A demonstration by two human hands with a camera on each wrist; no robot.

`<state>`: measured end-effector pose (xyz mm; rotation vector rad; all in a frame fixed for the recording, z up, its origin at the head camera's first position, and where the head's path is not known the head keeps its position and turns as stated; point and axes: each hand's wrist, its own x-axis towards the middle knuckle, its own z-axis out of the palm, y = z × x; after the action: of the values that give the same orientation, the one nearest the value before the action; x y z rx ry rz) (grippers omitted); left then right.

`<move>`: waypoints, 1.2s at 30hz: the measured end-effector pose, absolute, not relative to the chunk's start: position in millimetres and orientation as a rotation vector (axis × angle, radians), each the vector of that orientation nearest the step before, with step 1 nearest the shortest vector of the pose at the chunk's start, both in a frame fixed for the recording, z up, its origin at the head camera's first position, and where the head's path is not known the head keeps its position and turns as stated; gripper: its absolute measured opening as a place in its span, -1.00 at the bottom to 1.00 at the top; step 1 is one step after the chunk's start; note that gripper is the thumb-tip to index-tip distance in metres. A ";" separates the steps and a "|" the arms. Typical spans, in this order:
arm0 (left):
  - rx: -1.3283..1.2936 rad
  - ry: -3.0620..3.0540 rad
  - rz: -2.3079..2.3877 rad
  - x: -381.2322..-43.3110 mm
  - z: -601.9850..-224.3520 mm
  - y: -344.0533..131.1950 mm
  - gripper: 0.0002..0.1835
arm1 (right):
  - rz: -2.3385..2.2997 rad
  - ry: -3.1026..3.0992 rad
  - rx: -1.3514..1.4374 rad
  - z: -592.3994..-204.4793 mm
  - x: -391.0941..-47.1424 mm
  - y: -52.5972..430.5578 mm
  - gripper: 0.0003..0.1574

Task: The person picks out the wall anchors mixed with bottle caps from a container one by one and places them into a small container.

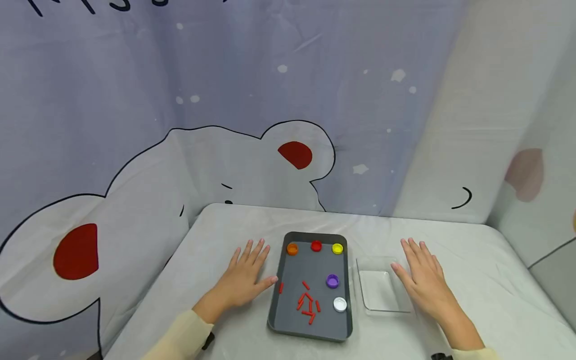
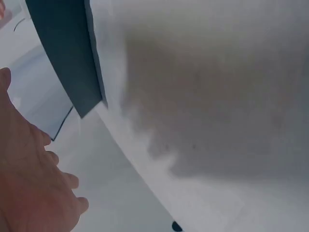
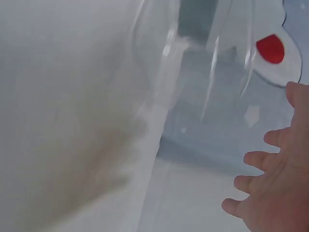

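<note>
Clearly, a grey tray [image 1: 294, 320] lies at the lower centre of the frame, with an orange cap [image 1: 292, 249], a red cap [image 1: 316, 246] and a yellow cap [image 1: 337, 248] along its top, a purple cap [image 1: 332, 281] and a white cap [image 1: 339, 304] lower right — and red sticks [image 1: 310, 306] scattered lower down. Left of it is the left hand [image 1: 245, 280], fingers spread apart, thumb by the rim; whether it touches, I cannot tell. A clear box [image 1: 380, 290] sits just right of the tray on the desk [image 1: 486, 270] — the right hand [image 1: 425, 285] beside it, fingers straight, slightly apart.
</note>
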<state>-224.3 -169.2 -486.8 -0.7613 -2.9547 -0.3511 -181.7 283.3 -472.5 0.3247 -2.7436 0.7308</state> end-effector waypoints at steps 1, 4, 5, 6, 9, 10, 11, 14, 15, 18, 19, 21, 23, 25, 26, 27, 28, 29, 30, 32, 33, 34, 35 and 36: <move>-0.771 -2.956 -0.364 -221.7 -487.1 -168.1 -0.05 | 0.738 -2.740 0.332 -472.1 -182.0 278.4 -0.14; -0.789 -2.969 -0.399 -215.2 -489.5 -164.9 -0.05 | 0.754 -2.736 0.346 -472.3 -183.1 263.9 -0.15; -0.794 -2.975 -0.402 -213.5 -490.7 -164.0 -0.04 | 0.757 -2.730 0.348 -472.2 -183.5 259.1 -0.15; -0.802 -2.982 -0.403 -211.7 -491.5 -163.0 -0.04 | 0.761 -2.726 0.348 -472.0 -184.0 254.3 -0.16; -0.819 -2.996 -0.357 -207.7 -495.2 -160.4 -0.01 | 0.777 -2.721 0.343 -470.5 -185.2 239.7 -0.17; -0.830 -2.993 -0.341 -206.6 -496.3 -159.5 0.00 | 0.781 -2.721 0.339 -470.0 -185.7 234.8 -0.17; -0.841 -2.991 -0.328 -205.7 -497.3 -158.6 0.01 | 0.784 -2.720 0.336 -469.5 -186.3 230.0 -0.17; -0.869 -2.982 -0.312 -203.0 -499.9 -155.8 0.04 | 0.787 -2.724 0.332 -468.5 -188.0 216.3 -0.16; -0.875 -2.983 -0.306 -202.3 -501.0 -155.2 0.05 | 0.788 -2.723 0.336 -468.5 -188.6 211.8 -0.17; -0.886 -2.988 -0.314 -200.2 -504.5 -153.6 0.06 | 0.778 -2.724 0.364 -469.7 -189.6 198.1 -0.18; -0.890 -2.988 -0.322 -199.7 -505.2 -153.2 0.06 | 0.777 -2.722 0.379 -470.3 -189.8 193.5 -0.19; -0.883 -2.997 -0.322 -199.2 -506.9 -152.5 0.07 | 0.782 -2.724 0.405 -471.4 -190.2 184.6 -0.18; -0.875 -3.011 -0.330 -199.2 -507.1 -151.3 0.07 | 0.786 -2.722 0.431 -472.6 -191.3 176.4 -0.17; -0.867 -3.030 -0.327 -199.6 -506.5 -149.8 0.08 | 0.795 -2.721 0.456 -473.2 -192.6 168.9 -0.17; -0.860 -3.041 -0.319 -199.9 -506.7 -149.2 0.08 | 0.803 -2.719 0.469 -473.8 -193.5 165.2 -0.17; -0.854 -3.049 -0.315 -200.3 -507.5 -148.8 0.09 | 0.817 -2.719 0.483 -474.4 -194.4 161.6 -0.18; -0.846 -3.058 -0.310 -200.4 -507.5 -148.5 0.09 | 0.825 -2.718 0.498 -475.2 -195.2 158.0 -0.19; -0.842 -3.064 -0.308 -200.4 -507.7 -148.1 0.09 | 0.833 -2.717 0.514 -475.7 -196.0 154.4 -0.20; -0.838 -3.068 -0.307 -200.6 -508.1 -148.0 0.09 | 0.852 -2.720 0.527 -476.1 -196.5 150.6 -0.21; -0.834 -3.071 -0.306 -200.7 -508.7 -147.9 0.09 | 0.889 -2.728 0.554 -477.2 -197.3 142.8 -0.22; -0.834 -3.073 -0.304 -200.5 -508.4 -147.7 0.09 | 0.904 -2.739 0.567 -477.8 -197.6 139.2 -0.22; -0.835 -3.074 -0.301 -200.3 -507.3 -147.3 0.09 | 0.920 -2.744 0.583 -478.3 -198.1 135.4 -0.23; -0.837 -3.072 -0.289 -200.8 -507.4 -146.9 0.09 | 0.941 -2.751 0.595 -478.7 -198.6 131.9 -0.24; -0.839 -3.071 -0.273 -201.1 -507.3 -146.3 0.09 | 0.968 -2.758 0.603 -479.1 -199.0 128.6 -0.25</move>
<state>-201.1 -146.3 -507.3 -0.8387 -3.0709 -0.2730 -199.0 128.6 -479.1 0.6031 -2.7578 0.9678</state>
